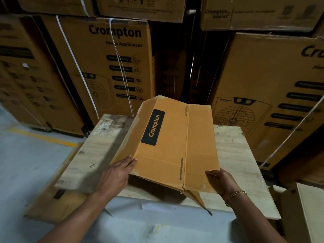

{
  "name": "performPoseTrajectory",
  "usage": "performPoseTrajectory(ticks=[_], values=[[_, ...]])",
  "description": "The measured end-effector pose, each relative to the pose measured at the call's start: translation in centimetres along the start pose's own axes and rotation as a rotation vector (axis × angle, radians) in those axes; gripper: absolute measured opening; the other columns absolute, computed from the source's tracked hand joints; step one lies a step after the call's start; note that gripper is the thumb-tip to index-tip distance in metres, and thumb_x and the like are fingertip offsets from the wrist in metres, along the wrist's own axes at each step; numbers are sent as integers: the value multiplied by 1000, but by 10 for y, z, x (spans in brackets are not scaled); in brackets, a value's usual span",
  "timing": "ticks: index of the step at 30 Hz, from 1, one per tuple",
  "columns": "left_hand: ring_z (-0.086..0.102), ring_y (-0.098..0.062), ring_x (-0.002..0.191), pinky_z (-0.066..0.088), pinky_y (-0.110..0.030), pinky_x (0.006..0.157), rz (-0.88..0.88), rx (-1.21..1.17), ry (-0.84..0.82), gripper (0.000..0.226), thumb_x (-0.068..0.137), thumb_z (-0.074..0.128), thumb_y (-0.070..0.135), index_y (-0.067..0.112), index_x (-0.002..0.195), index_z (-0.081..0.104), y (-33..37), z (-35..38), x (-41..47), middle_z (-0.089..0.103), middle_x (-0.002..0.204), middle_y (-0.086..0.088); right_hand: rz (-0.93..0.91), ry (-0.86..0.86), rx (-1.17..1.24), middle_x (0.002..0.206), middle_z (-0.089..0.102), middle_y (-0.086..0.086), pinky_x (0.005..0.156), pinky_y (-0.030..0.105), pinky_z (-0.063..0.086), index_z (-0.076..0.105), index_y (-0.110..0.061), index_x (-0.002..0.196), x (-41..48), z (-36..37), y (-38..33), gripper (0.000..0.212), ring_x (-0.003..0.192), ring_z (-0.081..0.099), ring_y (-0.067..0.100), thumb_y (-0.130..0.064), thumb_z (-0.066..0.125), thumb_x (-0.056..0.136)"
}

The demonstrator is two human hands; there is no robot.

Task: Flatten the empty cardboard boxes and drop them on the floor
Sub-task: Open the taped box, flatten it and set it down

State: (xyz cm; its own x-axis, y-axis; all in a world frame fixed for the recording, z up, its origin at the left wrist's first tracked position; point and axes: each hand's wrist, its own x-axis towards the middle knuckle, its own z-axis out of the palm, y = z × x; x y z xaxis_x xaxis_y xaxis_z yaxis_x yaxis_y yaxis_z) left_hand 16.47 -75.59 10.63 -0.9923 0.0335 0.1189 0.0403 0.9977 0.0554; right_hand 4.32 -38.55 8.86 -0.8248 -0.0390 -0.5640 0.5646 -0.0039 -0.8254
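An orange-brown Crompton cardboard box (168, 142), long and open at the near end, lies partly collapsed above a pale wooden table (98, 155). My left hand (115, 174) holds the box's near left edge, fingers laid on its left side. My right hand (220, 179), a gold bracelet on the wrist, grips the near right corner, thumb on top. A loose flap (198, 199) hangs down below the near right corner.
Tall stacked Crompton appliance cartons (108, 64) strapped with white bands fill the back. A flat cardboard piece (50, 204) lies on the grey floor at left, beside a yellow floor line (40, 135). Pale boxes (305, 211) stand at the right.
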Motion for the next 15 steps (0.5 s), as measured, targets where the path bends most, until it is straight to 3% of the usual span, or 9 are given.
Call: performPoseTrajectory(ticks=[2, 6, 9, 11, 13, 15], values=[[72, -15, 96, 60, -28, 67, 39, 19, 2, 78, 51, 89, 7, 18, 126, 68, 1, 6, -14, 69, 124, -3, -2, 12, -40, 96, 72, 20, 63, 34, 54, 66, -2, 105, -8, -5, 11, 24, 80, 66, 32, -3, 70, 81], [71, -16, 91, 58, -28, 62, 125, 53, -25, 64, 54, 83, 14, 19, 118, 72, -5, 36, -46, 71, 118, -2, 60, 121, -29, 87, 71, 22, 56, 32, 55, 67, 3, 102, -21, -5, 58, 20, 69, 65, 32, 0, 70, 82], [68, -19, 93, 58, -33, 65, 187, 103, -120, 48, 71, 61, 19, 22, 119, 69, -21, 70, -74, 68, 114, 0, 140, 215, -53, 98, 71, 22, 65, 37, 54, 67, -2, 104, -37, 7, 103, 18, 87, 66, 36, -5, 67, 85], [65, -21, 93, 57, -36, 64, 167, 157, -251, 56, 62, 75, 15, 22, 117, 70, -33, 92, -89, 67, 110, 0, 165, 272, -79, 102, 69, 17, 74, 34, 47, 68, -8, 101, -49, 17, 128, 14, 96, 63, 33, -7, 59, 91], [58, -24, 107, 57, -41, 74, 152, 215, -409, 69, 61, 76, 9, 22, 128, 65, -41, 104, -100, 64, 121, -3, 193, 278, -124, 102, 69, 13, 83, 40, 38, 68, -11, 101, -56, 24, 144, 20, 98, 61, 30, -10, 49, 96], [39, -26, 135, 41, -47, 103, 170, 260, -485, 74, 79, 61, 10, 23, 149, 40, -48, 115, -111, 43, 148, -4, 204, 264, -201, 107, 69, 10, 91, 44, 39, 65, -12, 109, -61, 29, 153, 21, 99, 61, 28, -16, 46, 100]])
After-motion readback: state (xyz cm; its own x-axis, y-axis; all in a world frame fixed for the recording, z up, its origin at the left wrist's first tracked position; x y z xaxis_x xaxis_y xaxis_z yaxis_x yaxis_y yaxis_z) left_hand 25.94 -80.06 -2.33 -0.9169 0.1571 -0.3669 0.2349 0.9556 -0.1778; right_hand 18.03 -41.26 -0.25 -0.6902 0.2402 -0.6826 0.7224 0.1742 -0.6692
